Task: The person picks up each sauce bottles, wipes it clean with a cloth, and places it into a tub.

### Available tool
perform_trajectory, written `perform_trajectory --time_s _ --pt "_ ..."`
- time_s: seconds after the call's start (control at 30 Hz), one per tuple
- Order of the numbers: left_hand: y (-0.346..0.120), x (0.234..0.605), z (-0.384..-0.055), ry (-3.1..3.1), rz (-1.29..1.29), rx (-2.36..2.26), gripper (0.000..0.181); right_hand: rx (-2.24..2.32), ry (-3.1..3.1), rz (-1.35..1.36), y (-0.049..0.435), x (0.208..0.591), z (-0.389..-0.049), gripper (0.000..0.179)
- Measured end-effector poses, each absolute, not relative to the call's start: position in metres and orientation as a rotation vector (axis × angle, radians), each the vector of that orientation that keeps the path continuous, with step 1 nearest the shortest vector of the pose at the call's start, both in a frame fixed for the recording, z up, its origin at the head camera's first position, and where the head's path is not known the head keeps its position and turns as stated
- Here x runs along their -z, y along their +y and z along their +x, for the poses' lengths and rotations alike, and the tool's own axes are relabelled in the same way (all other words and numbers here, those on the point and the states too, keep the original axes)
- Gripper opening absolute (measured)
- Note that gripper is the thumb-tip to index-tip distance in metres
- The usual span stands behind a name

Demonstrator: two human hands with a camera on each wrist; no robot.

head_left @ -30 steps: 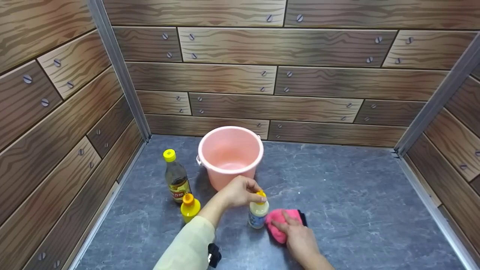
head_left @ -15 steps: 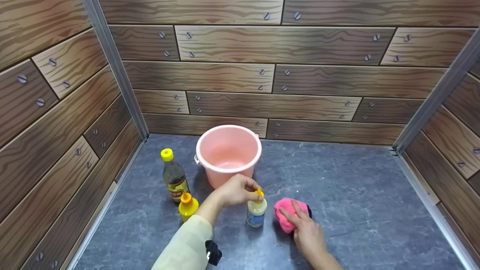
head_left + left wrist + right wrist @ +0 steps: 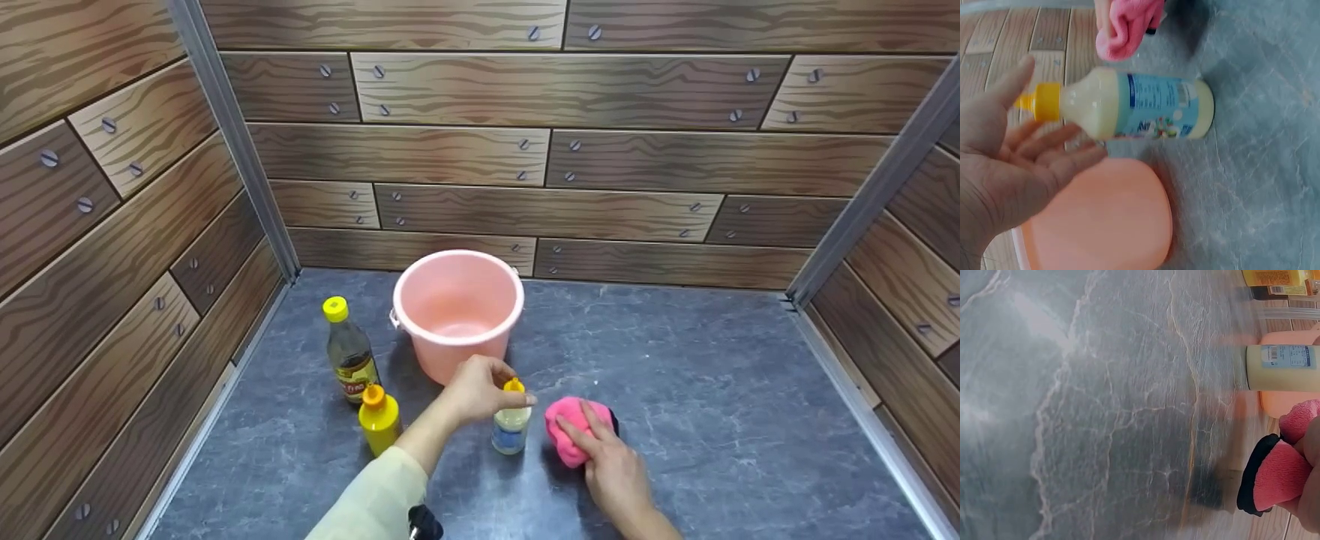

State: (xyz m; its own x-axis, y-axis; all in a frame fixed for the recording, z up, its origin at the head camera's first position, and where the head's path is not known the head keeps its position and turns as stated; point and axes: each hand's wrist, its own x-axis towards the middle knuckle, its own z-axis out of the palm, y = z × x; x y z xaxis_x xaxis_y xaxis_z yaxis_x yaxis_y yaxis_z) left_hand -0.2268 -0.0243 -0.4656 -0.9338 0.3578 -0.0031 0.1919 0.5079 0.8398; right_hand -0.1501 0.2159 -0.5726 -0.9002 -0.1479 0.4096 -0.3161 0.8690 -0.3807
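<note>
A cream-coloured bottle with a yellow nozzle cap and blue label stands upright on the dark grey surface. My left hand is around its cap from the left; in the left wrist view the thumb and fingers of that hand are spread apart beside the bottle's neck. To the right of the bottle, my right hand grips a folded pink cloth with a black edge. From the right wrist view, the cloth is bunched between the fingers, with a dark shadow on the surface near it.
Behind the left hand stands a pink bucket. Left of it are a dark sauce bottle with a yellow cap and a yellow squeeze bottle with an orange nozzle. Wood-patterned walls enclose the back and both sides.
The right hand has carried the cloth right and slightly away from me, off the bottle's side. The left fingers have loosened from the yellow cap, while the bottle stays in place.
</note>
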Motion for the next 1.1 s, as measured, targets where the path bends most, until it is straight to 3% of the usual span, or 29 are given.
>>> perform_trajectory --time_s 0.2,0.53,1.1 --pt "-0.016 0.467 -0.221 2.636 0.328 -1.448 0.029 -0.640 -2.653 0.351 0.216 0.571 -0.149 0.077" --pt "-0.021 0.470 -0.229 2.536 0.437 -1.510 0.017 -0.610 -2.545 0.417 0.218 0.571 -0.147 0.083" --pt "-0.033 0.466 -0.242 2.465 0.528 -1.362 0.025 -0.632 -2.241 0.681 0.207 0.569 -0.149 0.082"
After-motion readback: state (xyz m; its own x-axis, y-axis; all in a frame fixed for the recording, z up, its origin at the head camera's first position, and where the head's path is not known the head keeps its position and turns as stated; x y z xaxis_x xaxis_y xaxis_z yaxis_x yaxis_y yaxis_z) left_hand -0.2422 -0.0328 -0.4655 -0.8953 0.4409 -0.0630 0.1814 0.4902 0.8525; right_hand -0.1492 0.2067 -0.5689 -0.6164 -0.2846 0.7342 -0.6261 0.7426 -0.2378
